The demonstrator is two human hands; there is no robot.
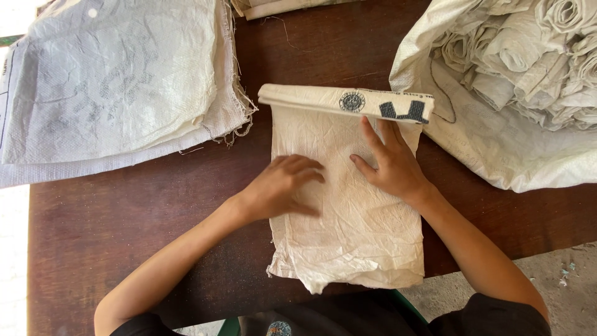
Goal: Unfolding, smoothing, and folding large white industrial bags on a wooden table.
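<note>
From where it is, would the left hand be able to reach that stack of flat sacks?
Probably yes: the left hand rests on the folded sack, and only bare table lies between it and the stack of flat sacks.

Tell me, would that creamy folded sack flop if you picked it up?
Probably yes. The woven sack is thin and creased all over, so it would likely droop. It looks light for its size. Its far edge is rolled, and that roll might unroll once the right hand lets go.

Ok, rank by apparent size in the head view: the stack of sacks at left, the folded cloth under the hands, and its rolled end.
1. stack of sacks
2. folded cloth
3. rolled end
</note>
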